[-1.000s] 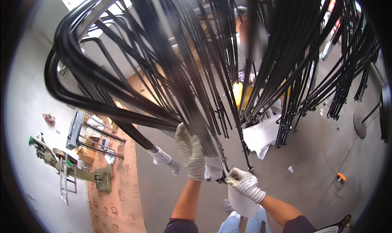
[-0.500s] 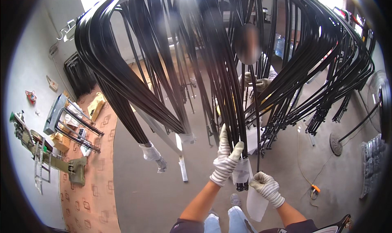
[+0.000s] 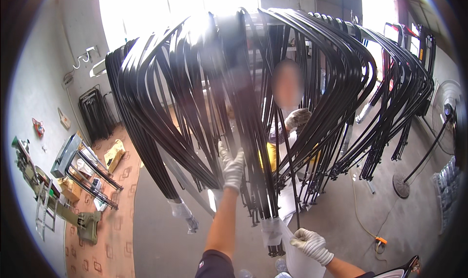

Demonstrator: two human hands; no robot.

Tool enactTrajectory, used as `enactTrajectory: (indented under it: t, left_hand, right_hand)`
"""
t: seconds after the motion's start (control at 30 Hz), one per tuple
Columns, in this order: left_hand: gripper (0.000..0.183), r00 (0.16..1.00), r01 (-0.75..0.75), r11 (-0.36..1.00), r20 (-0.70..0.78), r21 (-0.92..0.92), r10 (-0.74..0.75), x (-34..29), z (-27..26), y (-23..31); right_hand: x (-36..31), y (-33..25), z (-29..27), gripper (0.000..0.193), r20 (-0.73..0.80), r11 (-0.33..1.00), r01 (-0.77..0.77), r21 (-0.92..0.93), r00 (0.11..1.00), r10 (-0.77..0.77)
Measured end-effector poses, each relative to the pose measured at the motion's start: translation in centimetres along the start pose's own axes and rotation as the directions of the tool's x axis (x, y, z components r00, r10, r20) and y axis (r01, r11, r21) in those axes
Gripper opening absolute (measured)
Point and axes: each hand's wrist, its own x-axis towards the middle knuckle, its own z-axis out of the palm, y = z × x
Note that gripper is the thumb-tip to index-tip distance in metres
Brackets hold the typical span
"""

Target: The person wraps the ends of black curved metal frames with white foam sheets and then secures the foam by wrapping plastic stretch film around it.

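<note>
1. Right hand (image 3: 312, 245), white-gloved, fingers curled, pinching the thin white flexible sheet (image 3: 301, 262) beside the hanging bundle of long glossy black tubes (image 3: 262, 192).
2. Left hand (image 3: 231, 168), white-gloved, fingers spread, left of the bundle; contact unclear.
3. Sheet: probably light, soft, tearable; hold near edge.
4. Tubes: likely stiff, slick, heavy together; grip above the whitish wrap (image 3: 271, 231) round their lower ends.

Hanging black tubes (image 3: 152, 156), observed from where I stand. The gloved right hand (image 3: 312, 245) grips a white sheet (image 3: 303, 264) beside the pale wrapping (image 3: 271, 232) of a tube bundle (image 3: 265, 195); the gloved left hand (image 3: 232, 169) is raised, spread near the tubes. Behind: a co-worker's gloved hand (image 3: 297, 118).
</note>
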Motion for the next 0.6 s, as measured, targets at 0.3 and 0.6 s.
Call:
enactTrajectory:
  t: [0.3,0.6]
  left_hand:
    - [0.019,0.999,-0.042,0.931,-0.017,-0.362,0.039,3.9,1.2,-5.7]
    - [0.006,0.864,0.332,0.924,0.455,-0.189,-0.218,-4.7,-4.2,-11.8]
  right_hand:
    - [1.2,1.0,-0.4,0.014,0.017,0.994,0.112,0.014,0.994,-0.112]
    - [2.3,0.7,-0.9,0.01,0.014,0.992,0.002,0.129,1.0,-0.004]
